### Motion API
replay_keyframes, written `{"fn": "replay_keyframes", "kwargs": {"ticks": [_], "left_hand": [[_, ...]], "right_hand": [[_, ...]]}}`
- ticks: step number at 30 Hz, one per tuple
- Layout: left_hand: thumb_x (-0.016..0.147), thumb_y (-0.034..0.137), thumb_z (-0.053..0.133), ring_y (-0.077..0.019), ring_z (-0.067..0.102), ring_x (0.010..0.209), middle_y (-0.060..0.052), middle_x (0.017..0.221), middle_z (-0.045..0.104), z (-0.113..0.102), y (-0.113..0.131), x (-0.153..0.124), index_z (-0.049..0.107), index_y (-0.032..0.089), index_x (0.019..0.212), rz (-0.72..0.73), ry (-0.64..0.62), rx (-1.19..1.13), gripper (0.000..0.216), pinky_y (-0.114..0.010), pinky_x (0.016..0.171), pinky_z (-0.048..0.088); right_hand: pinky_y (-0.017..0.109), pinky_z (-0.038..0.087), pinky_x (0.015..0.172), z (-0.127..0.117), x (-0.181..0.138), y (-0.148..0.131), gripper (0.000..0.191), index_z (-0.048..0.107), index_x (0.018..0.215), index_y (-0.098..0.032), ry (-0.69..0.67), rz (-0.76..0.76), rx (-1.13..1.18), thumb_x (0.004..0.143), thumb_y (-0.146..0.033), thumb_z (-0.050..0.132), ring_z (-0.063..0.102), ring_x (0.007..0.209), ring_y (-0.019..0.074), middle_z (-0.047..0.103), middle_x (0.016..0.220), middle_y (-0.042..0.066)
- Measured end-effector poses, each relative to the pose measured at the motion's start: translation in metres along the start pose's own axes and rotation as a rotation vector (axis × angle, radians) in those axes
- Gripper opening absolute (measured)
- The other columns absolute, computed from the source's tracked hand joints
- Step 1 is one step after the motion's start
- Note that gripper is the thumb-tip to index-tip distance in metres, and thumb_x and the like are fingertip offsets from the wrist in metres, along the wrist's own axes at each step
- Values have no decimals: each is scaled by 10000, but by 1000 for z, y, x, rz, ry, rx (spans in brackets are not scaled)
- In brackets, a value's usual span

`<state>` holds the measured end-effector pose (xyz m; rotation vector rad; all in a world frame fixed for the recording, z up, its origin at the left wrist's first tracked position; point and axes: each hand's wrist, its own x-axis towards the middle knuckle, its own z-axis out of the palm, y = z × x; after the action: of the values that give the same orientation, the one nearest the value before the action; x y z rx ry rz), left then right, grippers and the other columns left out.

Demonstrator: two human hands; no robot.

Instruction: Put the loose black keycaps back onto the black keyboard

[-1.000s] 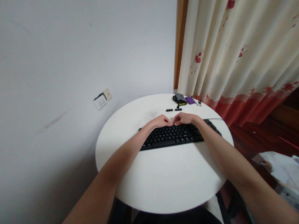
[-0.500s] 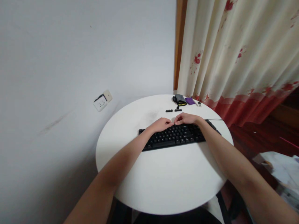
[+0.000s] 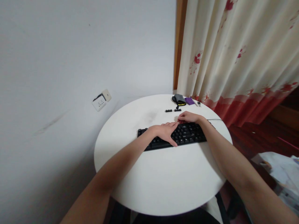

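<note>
A black keyboard lies on the white round table, partly covered by my hands. Over its middle, my left hand is spread flat, thumb stretched toward the front edge and fingers toward the back edge. At the back edge, my right hand has its fingers curled together; whatever is between the fingertips is too small to make out. Behind the keyboard are two short rows of small black keycaps, a left row and a right row.
The table stands against a pale wall with a socket. A grey and black pouch, a purple packet and a small dark item lie at its back. The keyboard cable runs right. A curtain hangs behind.
My left hand has left its pinch beside the right fingertips and spread flat over the keys. My right hand has shifted slightly right, fingers still curled.
</note>
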<state>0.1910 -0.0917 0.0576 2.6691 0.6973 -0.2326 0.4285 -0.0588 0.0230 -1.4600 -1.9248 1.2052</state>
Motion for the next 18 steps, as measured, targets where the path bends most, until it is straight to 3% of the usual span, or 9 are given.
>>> {"fn": "replay_keyframes", "kwargs": {"ticks": [4, 9, 15, 18], "left_hand": [[570, 610, 731, -403, 214, 1432, -179, 1607, 130, 9, 2, 3, 109, 163, 1551, -44, 6, 63, 1245, -488, 1154, 224], [579, 516, 726, -397, 244, 1414, -147, 1610, 146, 5, -4, 3, 110, 201, 1553, -45, -29, 74, 1195, -508, 1134, 270], [464, 535, 792, -402, 329, 1355, -164, 1556, 274, -6, -15, -5, 215, 200, 1533, -87, -94, 88, 1261, -481, 1078, 366], [418, 556, 824, -375, 430, 1289, -139, 1488, 395, -14, -19, -10, 340, 236, 1487, -81, -89, 65, 1216, -427, 1052, 398]], "right_hand": [[273, 469, 651, 2, 2, -1, 277, 717, 786, -111, 3, -20, -62, 814, -367, 615, 602, 679, 169, 702, 725, 79], [263, 473, 638, 7, 5, -3, 281, 726, 842, -106, 22, -51, -131, 841, -353, 591, 614, 675, 171, 717, 739, 86], [242, 477, 647, 15, 12, -2, 239, 722, 863, -107, 45, -78, -195, 863, -292, 569, 624, 686, 161, 729, 769, 83], [232, 472, 641, 17, 14, -2, 217, 722, 853, -108, 51, -81, -207, 857, -263, 570, 621, 675, 154, 725, 754, 74]]}}
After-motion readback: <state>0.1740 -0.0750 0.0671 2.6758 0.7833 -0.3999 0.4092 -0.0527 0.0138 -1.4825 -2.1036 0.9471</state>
